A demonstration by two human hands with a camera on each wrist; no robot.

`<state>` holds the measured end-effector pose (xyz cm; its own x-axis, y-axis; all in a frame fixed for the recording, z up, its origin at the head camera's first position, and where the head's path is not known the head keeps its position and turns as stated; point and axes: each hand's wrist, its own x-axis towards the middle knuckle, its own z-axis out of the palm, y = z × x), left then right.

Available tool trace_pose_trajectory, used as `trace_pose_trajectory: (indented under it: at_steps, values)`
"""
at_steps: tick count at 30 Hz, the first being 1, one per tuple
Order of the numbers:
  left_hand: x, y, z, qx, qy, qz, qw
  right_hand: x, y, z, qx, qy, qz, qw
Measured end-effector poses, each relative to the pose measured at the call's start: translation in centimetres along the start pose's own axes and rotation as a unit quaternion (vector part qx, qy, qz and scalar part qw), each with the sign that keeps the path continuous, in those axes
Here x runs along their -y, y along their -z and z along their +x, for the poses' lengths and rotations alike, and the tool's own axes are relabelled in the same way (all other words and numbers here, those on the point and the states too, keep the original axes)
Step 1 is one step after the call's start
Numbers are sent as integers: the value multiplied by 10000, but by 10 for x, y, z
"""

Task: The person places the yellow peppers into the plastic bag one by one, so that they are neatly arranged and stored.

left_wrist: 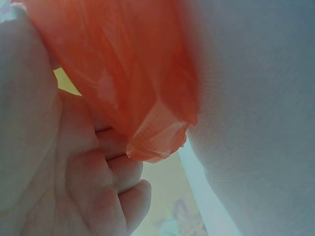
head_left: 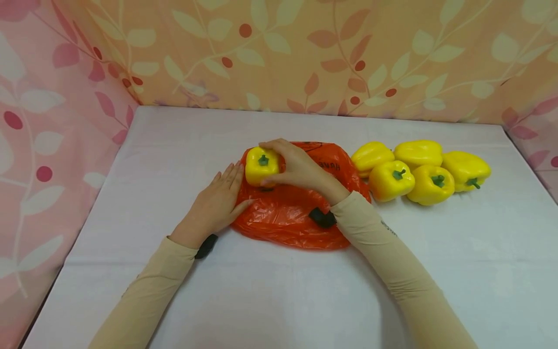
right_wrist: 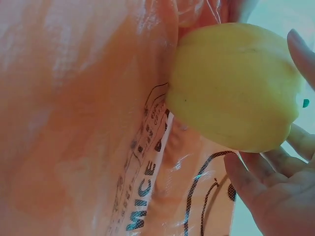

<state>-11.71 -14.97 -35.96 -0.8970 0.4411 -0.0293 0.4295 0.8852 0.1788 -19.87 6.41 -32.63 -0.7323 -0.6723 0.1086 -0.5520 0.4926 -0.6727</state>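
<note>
The left hand [head_left: 220, 201], released with fingers extended, touches the red bag [head_left: 279, 220] on the tabletop [head_left: 270, 295]; contents not determinable. The right hand [head_left: 298, 167] grasps a yellow pepper [head_left: 258, 172] at the bag's left end, stem upward, long axis roughly upright. Five yellow peppers [head_left: 418, 154] lie right of the bag.

- A small screened-off table space, like a makeshift booth; whether inside a home, studio or lab, I cannot tell.
- Yellow-orange leaf-printed sheeting [head_left: 279, 63] rises along the far edge of the tabletop [head_left: 279, 300].
- A pink printed panel [head_left: 35, 145] lines the left edge; a second pink panel [head_left: 545, 140] stands past the far right corner.
</note>
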Motion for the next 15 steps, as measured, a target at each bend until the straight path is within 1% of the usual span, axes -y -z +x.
trace_pose_trajectory:
  at_steps: [7,15]
  values:
    - [0,-1,0,44,33,4,10000,-2,2,-1,71,-157,7,9999]
    - [0,-1,0,32,27,29,10000,0,2,0,-72,-283,-32,9996]
